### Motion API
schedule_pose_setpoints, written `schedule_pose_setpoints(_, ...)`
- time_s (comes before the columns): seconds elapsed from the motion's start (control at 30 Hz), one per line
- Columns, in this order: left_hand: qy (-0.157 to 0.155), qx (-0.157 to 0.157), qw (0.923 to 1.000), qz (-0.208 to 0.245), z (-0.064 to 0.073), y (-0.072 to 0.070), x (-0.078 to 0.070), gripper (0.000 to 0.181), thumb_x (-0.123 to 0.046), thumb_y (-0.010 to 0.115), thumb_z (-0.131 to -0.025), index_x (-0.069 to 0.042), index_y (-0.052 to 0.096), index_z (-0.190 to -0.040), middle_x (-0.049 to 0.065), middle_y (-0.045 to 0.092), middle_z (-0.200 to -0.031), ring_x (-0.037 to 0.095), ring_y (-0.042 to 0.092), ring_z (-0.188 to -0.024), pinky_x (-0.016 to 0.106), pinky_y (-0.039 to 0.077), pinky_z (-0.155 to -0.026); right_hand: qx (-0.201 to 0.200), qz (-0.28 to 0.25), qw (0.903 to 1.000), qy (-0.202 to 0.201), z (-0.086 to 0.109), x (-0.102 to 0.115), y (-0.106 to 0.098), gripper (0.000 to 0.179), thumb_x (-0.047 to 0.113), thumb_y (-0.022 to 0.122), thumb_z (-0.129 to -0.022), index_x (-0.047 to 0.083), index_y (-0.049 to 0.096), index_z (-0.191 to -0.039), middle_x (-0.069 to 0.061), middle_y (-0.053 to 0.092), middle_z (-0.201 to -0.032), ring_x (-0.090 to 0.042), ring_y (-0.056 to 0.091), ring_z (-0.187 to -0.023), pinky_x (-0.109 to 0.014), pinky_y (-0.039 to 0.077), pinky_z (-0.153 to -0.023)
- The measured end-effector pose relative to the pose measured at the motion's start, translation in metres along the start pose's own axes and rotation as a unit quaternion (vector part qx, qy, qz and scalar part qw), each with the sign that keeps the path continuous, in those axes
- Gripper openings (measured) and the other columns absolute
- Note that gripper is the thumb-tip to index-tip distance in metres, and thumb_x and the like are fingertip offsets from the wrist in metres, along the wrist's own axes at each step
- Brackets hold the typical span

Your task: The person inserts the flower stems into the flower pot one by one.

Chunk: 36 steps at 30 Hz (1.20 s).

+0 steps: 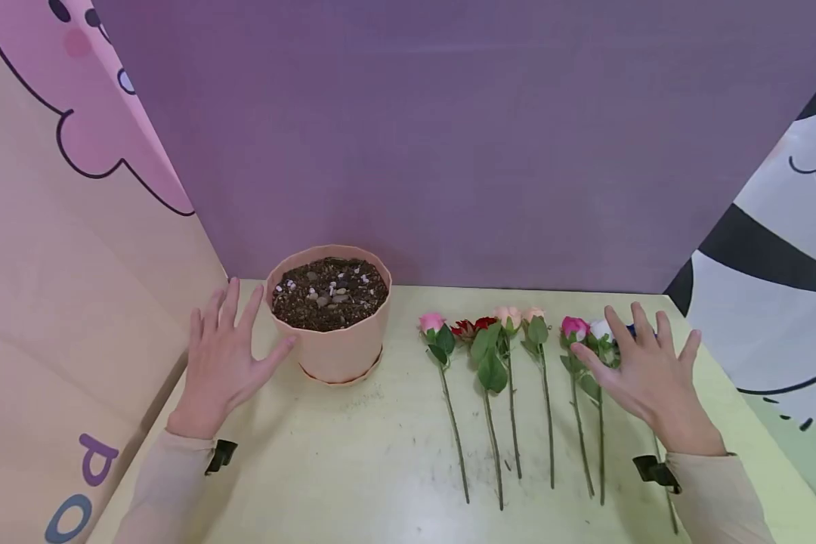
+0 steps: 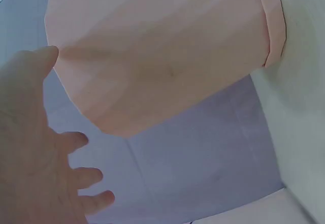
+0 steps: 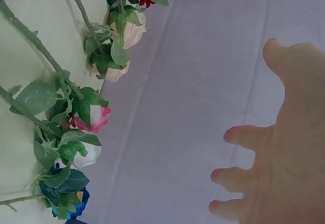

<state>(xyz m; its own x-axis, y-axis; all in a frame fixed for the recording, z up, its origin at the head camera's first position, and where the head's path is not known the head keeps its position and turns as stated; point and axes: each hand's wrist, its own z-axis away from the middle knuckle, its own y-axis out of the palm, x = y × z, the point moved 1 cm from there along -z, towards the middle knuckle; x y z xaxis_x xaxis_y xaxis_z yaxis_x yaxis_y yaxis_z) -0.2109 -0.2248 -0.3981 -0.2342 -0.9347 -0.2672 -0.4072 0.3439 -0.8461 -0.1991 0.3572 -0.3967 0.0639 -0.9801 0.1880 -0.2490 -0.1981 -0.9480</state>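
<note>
My left hand [image 1: 223,363] is raised with fingers spread, just left of a pink flower pot [image 1: 336,351] filled with dark soil [image 1: 329,295]. In the left wrist view the thumb overlaps the pot's rim, and the palm holds nothing. Spread and bare, my right hand [image 1: 653,378] hovers over the right end of a row of artificial roses. Below it lie a magenta rose [image 1: 574,328], a white rose [image 1: 600,329] and a blue rose [image 3: 76,206], the blue one mostly hidden in the head view.
Farther left in the row lie a pink rose [image 1: 431,323], dark red flowers [image 1: 474,327] and two pale peach roses, stems toward me. Dark crumbs dot the pale table [image 1: 353,468]. A purple backdrop [image 1: 449,151] rises behind, with printed panels at both sides.
</note>
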Motion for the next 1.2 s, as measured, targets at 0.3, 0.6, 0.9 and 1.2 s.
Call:
schedule_pose_setpoints(0.3, -0.027, 0.017, 0.9847, 0.171, -0.007, 0.016, 0.002, 0.092, -0.052, 0.067, -0.100, -0.011, 0.024, -0.171, 0.018, 0.012, -0.179, 0.052, 0.021, -0.160, 0.077, 0.024, -0.121, -0.083, -0.103, 0.9912, -0.008, -0.001, -0.018, 0.000, 0.071, 0.043, 0.058, -0.108, -0.003, 0.043, -0.160, -0.040, 0.044, -0.156, -0.064, 0.044, -0.136, -0.081, 0.031, -0.108)
schedule_pose_setpoints(0.6, -0.077, -0.001, 0.9397, 0.333, -0.009, 0.035, 0.003, 0.085, -0.031, 0.068, -0.105, -0.011, 0.020, -0.171, 0.017, 0.024, -0.176, 0.044, 0.033, -0.157, 0.064, 0.034, -0.124, -0.120, -0.273, 0.9455, 0.132, 0.008, -0.063, 0.018, 0.054, 0.037, 0.067, -0.105, 0.003, 0.062, -0.146, 0.024, 0.070, -0.110, 0.025, 0.053, -0.088, -0.002, 0.047, -0.069)
schedule_pose_setpoints(0.9, -0.097, 0.020, 0.9151, 0.391, -0.013, 0.038, 0.002, 0.081, -0.031, 0.064, -0.107, -0.014, 0.019, -0.172, 0.012, 0.022, -0.177, 0.042, 0.032, -0.159, 0.060, 0.035, -0.126, -0.054, -0.384, 0.8990, 0.203, 0.013, -0.098, 0.037, 0.032, 0.035, 0.071, -0.103, 0.019, 0.067, -0.131, 0.044, 0.060, -0.093, 0.017, 0.065, -0.078, -0.016, 0.059, -0.064)
schedule_pose_setpoints(1.2, -0.104, 0.026, 0.9046, 0.413, -0.012, 0.042, 0.003, 0.079, -0.031, 0.061, -0.109, -0.017, 0.016, -0.173, 0.013, 0.020, -0.178, 0.044, 0.030, -0.159, 0.064, 0.033, -0.125, 0.011, -0.345, 0.9050, 0.249, 0.019, -0.114, 0.050, 0.070, 0.045, 0.068, -0.104, -0.005, 0.053, -0.150, 0.041, 0.057, -0.090, 0.014, 0.063, -0.079, -0.023, 0.062, -0.068)
